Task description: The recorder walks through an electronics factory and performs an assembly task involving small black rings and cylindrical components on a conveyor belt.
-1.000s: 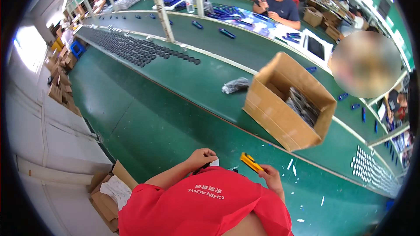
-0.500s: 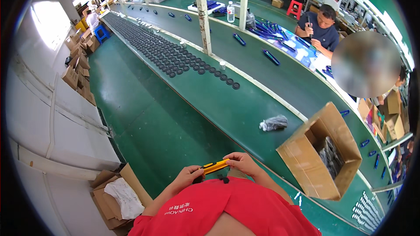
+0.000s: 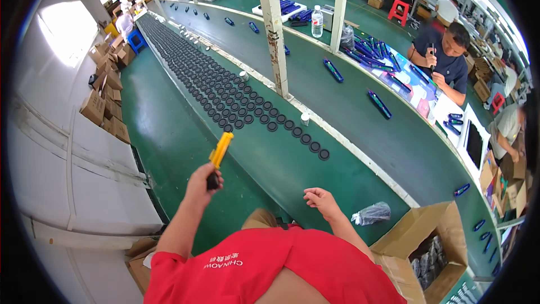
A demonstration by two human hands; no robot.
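My left hand (image 3: 203, 183) is closed round the black end of a yellow utility knife (image 3: 223, 147), whose yellow body points up and away over the aisle beside the bench. Empty, with its fingers loosely bent and a little apart, my right hand (image 3: 322, 201) hovers by the near edge of the green bench (image 3: 275, 160). To the right of that hand, a grey bundle in clear plastic (image 3: 372, 214) lies on the bench. Beyond the knife, round black ring-shaped parts (image 3: 305, 139) lie in long rows.
An open cardboard box (image 3: 406, 273) with wrapped dark items stands at the right. White posts (image 3: 275, 39) rise behind the bench. A belt (image 3: 349, 101) carries dark blue devices (image 3: 379, 104). Across it sits a co-worker (image 3: 450, 59). More cartons (image 3: 93, 107) line the left wall.
My hands have parted. The left has swung up and left with the knife; the right has let go of it and risen toward the bench edge. The view has shifted too.
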